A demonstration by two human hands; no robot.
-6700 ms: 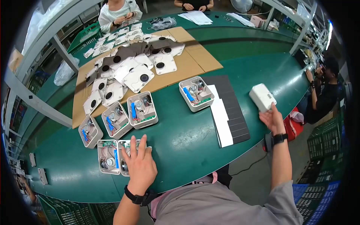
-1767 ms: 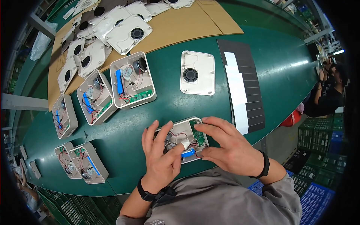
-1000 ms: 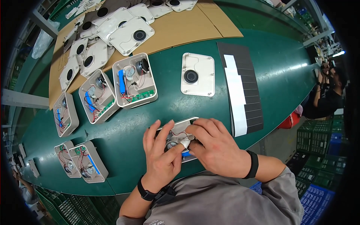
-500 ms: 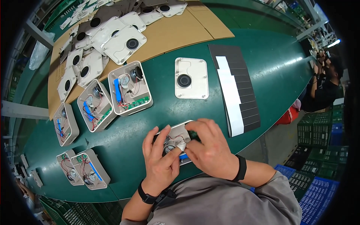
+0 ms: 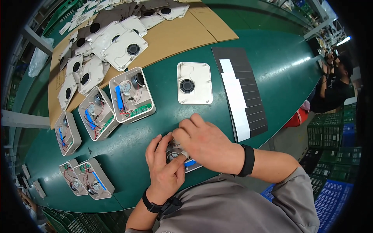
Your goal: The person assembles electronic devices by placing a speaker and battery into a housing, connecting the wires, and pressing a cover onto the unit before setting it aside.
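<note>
A white speaker housing lies on the table before me, mostly covered by my hands. Inside it a round silver speaker (image 5: 172, 156) and a blue battery (image 5: 189, 163) show. My left hand (image 5: 164, 167) is wrapped along the housing's left side, its thumb reaching over the inside. A small whitish piece (image 5: 184, 154) sits at that thumb's tip; I cannot tell whether it is worn or held. Over the far part of the housing arches my right hand (image 5: 210, 143), fingers curled down together. Its fingertips, and anything in them, are hidden.
Several open housings with wired parts (image 5: 134, 95) stand to the left. A white panel with a black speaker (image 5: 194, 83) lies ahead, beside dark strip sheets (image 5: 244, 93). More panels (image 5: 126, 50) pile up on cardboard (image 5: 186, 37). Another person (image 5: 337, 85) sits far right.
My right hand has moved left and away from me, from the housing's right side to over its far part. My left hand has stayed on the housing. The view has shifted slightly.
</note>
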